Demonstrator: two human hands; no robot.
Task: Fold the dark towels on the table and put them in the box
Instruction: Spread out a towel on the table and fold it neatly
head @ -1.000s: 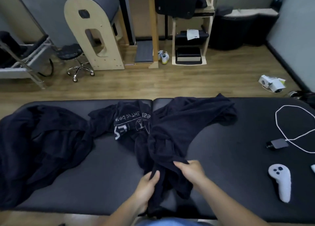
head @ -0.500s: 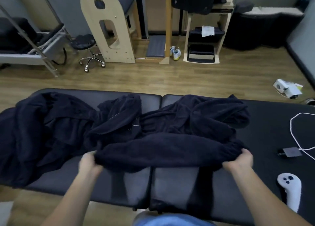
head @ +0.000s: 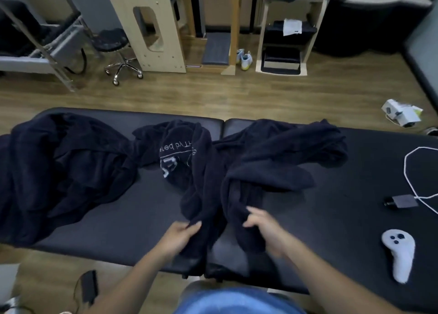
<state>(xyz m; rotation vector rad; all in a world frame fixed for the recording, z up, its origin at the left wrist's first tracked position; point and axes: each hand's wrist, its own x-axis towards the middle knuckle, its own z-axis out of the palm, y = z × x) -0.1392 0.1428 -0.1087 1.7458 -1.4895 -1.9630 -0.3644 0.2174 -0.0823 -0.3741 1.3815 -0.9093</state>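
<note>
Head view: bunched dark towel [head: 239,171] lies across the middle of the black padded surface [head: 132,209], near end hanging over the front edge; left hand [head: 180,235] pinches one fold; right hand [head: 265,228], motion-blurred, curls round the adjacent fold; second dark towel [head: 59,171] heaped at the left end; white controller [head: 400,254], grey adapter [head: 403,201] and white cable [head: 406,169] lie at right, apart from the towels.

Both forearms reaching forward, left hand [head: 182,236] pinching dark towel [head: 256,171], right hand [head: 266,229] blurred, fingers [head: 255,213] curled on it.

Black table [head: 142,207]: towels [head: 272,162], cable [head: 407,167], perhaps controller [head: 400,252].
</note>
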